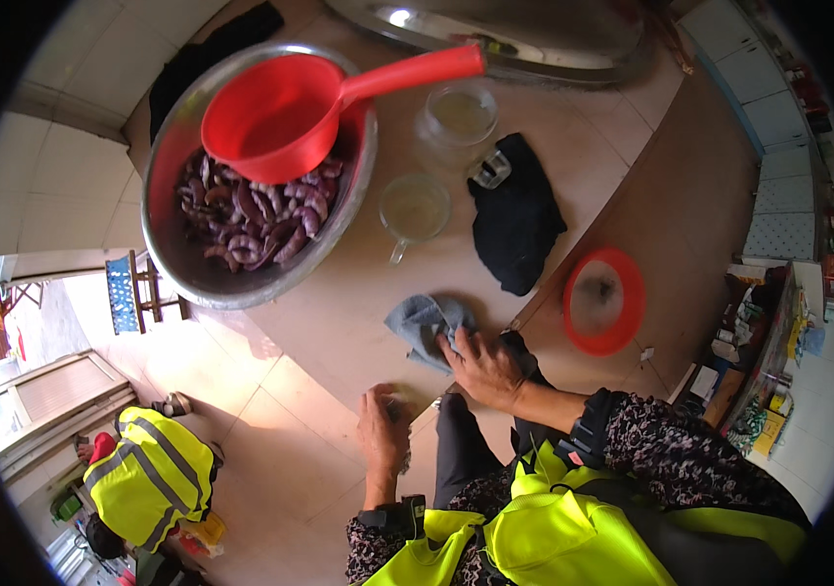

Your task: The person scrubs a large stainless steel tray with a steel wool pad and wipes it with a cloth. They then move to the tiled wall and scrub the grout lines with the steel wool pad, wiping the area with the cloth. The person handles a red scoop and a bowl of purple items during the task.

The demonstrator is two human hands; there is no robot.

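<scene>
My right hand touches a crumpled grey-blue cloth at the near corner of the table, fingers on its edge. My left hand is to its left, fingers curled; something dark and small shows at the fingers, too unclear to name. A black cloth item lies beyond the cloth, with a clear plastic or glass piece on it. Beside it stand a glass mug and a clear glass container. At the back left, a large metal basin holds purplish bean pods, and a red plastic dipper rests over them.
A large round metal vessel stands at the far edge. A red-rimmed basin is on the floor to the right. At the left, a person in a yellow reflective vest bends low near a small stool. Shelves with goods line the right.
</scene>
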